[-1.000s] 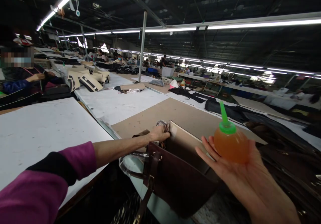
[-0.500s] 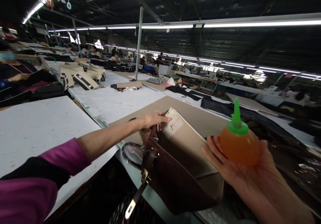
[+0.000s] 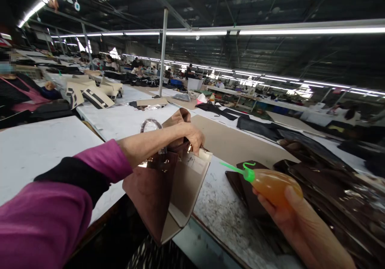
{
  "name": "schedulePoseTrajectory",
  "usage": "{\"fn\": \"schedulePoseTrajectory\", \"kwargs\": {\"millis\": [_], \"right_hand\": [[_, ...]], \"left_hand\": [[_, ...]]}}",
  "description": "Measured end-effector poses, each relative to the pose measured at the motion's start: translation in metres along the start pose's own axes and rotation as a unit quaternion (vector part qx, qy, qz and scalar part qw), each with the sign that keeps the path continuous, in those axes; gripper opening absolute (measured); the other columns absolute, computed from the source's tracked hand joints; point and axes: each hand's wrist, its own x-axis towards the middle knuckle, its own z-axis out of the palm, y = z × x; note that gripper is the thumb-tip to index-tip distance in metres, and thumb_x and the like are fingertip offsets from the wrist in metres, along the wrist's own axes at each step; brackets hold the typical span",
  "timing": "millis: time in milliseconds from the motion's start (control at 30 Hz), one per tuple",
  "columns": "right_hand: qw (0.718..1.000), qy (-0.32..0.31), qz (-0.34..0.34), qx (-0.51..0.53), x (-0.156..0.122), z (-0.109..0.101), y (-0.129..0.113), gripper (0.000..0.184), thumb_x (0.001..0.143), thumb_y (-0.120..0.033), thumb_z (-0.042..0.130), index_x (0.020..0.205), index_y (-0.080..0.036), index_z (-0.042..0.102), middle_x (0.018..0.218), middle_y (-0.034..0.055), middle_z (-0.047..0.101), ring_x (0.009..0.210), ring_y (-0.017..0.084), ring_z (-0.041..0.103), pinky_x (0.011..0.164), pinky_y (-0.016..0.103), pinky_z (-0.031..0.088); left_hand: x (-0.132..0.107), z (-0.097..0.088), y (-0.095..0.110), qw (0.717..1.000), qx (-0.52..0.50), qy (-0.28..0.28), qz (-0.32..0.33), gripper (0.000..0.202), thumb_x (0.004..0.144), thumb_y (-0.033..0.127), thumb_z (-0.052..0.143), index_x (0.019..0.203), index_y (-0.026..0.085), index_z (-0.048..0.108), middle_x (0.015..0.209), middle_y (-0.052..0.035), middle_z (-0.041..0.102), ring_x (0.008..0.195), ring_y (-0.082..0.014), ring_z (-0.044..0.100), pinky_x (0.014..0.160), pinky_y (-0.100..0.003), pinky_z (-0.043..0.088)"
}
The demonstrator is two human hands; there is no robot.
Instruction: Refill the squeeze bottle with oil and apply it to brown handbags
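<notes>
A dark brown handbag (image 3: 152, 192) with a beige lining stands tilted at the table's front edge, its open side facing right. My left hand (image 3: 194, 135) is closed on the bag's upper rim, beside gold-coloured hardware; its fingertips are partly hidden. One plastic-wrapped handle (image 3: 150, 125) stands up behind my forearm. To the right of the bag, my right hand (image 3: 290, 214) is wrapped around a squeeze bottle (image 3: 275, 185) of amber liquid. The bottle lies on its side, its green nozzle pointing left toward the bag, with its thin cap strip curling above.
Brown leather pieces or bags (image 3: 333, 204) are heaped at right. A beige board (image 3: 234, 140) lies on the white table, with black pieces (image 3: 258, 127) behind it. Cut panels (image 3: 98, 94) are stacked far left near a seated person (image 3: 24, 88). A metal post (image 3: 163, 52) rises ahead.
The bag has swung upright and leftward, with my left hand at its rim. In my right hand the bottle has gone from upright on an open palm to gripped sideways, nozzle leftward.
</notes>
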Motion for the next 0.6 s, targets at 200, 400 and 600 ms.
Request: {"fn": "schedulePoseTrajectory", "kwargs": {"millis": [200,400,600], "right_hand": [[0.994,0.002,-0.064,-0.091,0.020,-0.003,0.015,0.073,0.057,-0.037,0.084,0.122,-0.026,0.053,0.116,0.0071,0.063,0.103,0.027,0.061,0.080,0.031,0.056],[0.969,0.001,-0.138,-0.204,0.034,-0.004,0.025,0.078,0.059,-0.040,0.081,0.128,-0.029,0.048,0.114,0.0023,0.063,0.099,0.020,0.062,0.090,0.026,0.048],[0.953,-0.009,-0.171,-0.250,0.037,-0.005,0.024,0.076,0.062,-0.042,0.079,0.130,-0.031,0.047,0.115,0.0008,0.062,0.099,0.019,0.060,0.091,0.025,0.047]], "left_hand": [[0.002,0.018,-0.025,0.987,0.063,-0.144,-0.030,0.020,0.078,0.033,0.070,0.080,0.013,0.068,0.079,-0.0029,0.067,0.072,-0.0159,0.062,0.071,-0.031,0.051],[0.007,0.017,-0.026,0.953,0.136,-0.272,-0.012,0.013,0.045,0.011,0.078,0.049,0.017,0.067,0.048,0.0000,0.062,0.051,-0.0165,0.051,0.056,-0.028,0.042],[0.011,0.022,-0.029,0.942,0.160,-0.294,0.003,0.012,0.045,0.016,0.078,0.048,0.019,0.067,0.047,0.0003,0.061,0.051,-0.0163,0.050,0.056,-0.028,0.042]]}}
